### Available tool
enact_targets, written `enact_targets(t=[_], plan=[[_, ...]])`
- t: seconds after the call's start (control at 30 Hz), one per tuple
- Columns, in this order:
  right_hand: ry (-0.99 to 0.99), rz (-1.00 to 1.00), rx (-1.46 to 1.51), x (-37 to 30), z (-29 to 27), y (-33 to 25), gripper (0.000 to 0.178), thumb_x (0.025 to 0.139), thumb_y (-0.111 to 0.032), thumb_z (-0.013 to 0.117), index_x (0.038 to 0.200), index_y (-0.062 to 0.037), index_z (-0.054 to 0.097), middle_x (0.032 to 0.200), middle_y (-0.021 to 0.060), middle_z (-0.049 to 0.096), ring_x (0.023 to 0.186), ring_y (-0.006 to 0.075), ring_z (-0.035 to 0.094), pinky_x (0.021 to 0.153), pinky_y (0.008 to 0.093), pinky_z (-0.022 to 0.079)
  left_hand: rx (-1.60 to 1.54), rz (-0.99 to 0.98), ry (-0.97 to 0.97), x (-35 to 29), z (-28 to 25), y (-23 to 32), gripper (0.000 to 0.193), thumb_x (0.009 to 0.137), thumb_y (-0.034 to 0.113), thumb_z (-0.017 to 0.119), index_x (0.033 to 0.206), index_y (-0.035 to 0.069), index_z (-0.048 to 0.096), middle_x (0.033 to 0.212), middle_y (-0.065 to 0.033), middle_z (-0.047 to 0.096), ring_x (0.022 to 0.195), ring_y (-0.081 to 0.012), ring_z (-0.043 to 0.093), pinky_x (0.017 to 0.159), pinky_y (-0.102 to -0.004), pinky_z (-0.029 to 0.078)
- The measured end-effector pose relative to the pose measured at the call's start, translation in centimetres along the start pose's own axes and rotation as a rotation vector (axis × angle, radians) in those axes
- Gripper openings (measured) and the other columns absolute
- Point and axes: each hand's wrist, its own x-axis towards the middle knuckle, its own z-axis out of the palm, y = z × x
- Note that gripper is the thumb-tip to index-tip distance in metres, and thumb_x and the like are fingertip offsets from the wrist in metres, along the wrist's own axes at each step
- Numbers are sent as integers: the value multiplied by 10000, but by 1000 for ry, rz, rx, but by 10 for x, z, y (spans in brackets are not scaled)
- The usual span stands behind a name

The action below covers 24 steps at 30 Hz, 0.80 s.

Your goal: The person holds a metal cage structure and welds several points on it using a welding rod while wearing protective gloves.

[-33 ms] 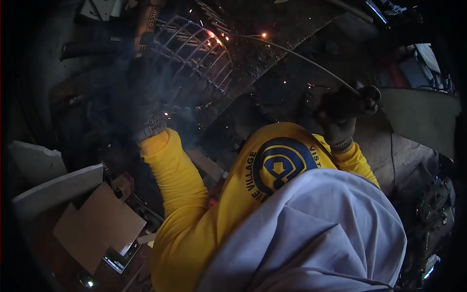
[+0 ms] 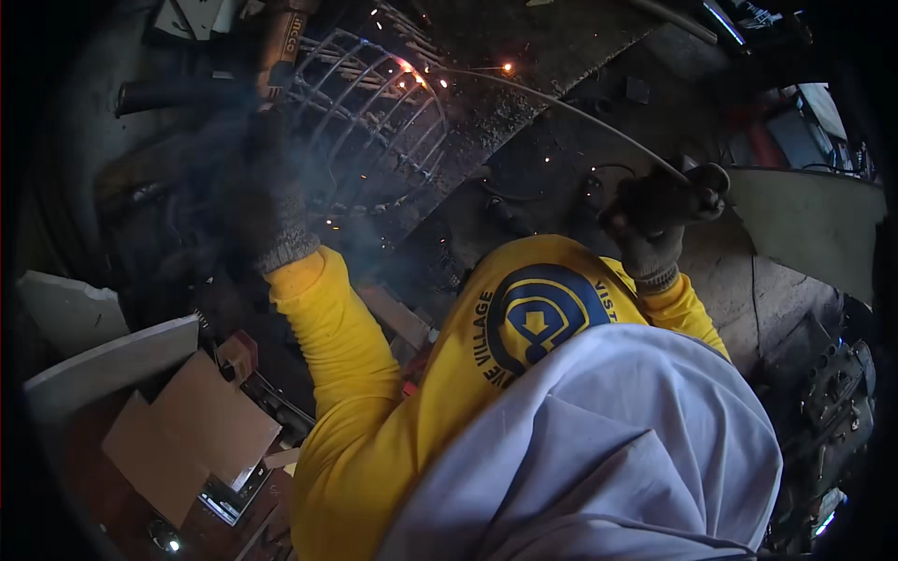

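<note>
My right hand (image 2: 645, 220), in a dark knitted glove, is closed around a dark, round-ended welding electrode holder (image 2: 708, 179). From it a long thin welding rod (image 2: 599, 122) reaches left to a curved metal grille (image 2: 374, 103), where a spot on a bar glows orange and sparks fly. My left hand (image 2: 271, 192), gloved too, is beside the grille's near left side. Smoke and shadow hide its fingers. Just beyond it is an orange power tool (image 2: 282, 51) that looks like an angle grinder; whether I grip it I cannot tell.
The grille lies on a dark, gritty metal table (image 2: 571, 47) with a slanting edge. Cut cardboard (image 2: 196, 430) and a pale board (image 2: 112, 365) are at lower left. A curved grey-green panel (image 2: 814, 224) stands on the right, with dark machinery parts (image 2: 837, 411) below it.
The smoke around my left hand has thinned slightly, and the sparks are scattered differently. Both hands, the rod and the grille look to be in the same places.
</note>
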Motion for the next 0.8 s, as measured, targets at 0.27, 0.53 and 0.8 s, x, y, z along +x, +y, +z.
enact_targets(t=[0.27, 0.53, 0.8], plan=[[38, 209, 110, 2, 7, -18, 479, 720, -100, 763, 1155, 0, 589, 947, 65, 656, 851, 156, 623, 794, 288, 495, 1, -111, -14, -3, -10, 33, 603, 879, 563, 618, 921, -35, 691, 779, -199, 668, 705, -322, 641, 654, -390, 462], [45, 210, 132, 2, 9, -19, 484, 721, -114, 781, 1152, -1, 591, 902, 47, 659, 822, 147, 617, 782, 285, 491, 41, -215, -79, -2, -15, 45, 545, 910, 512, 602, 958, -18, 720, 829, -192, 698, 735, -306, 655, 697, -377, 472], [8, 131, 140, 8, 12, -19, 394, 796, -191, 764, 1097, -7, 588, 849, 38, 661, 717, 115, 638, 682, 246, 526, 620, 251, -92, -2, -16, 18, 342, 924, 330, 586, 1114, 53, 648, 937, -158, 667, 765, -290, 655, 655, -359, 513]])
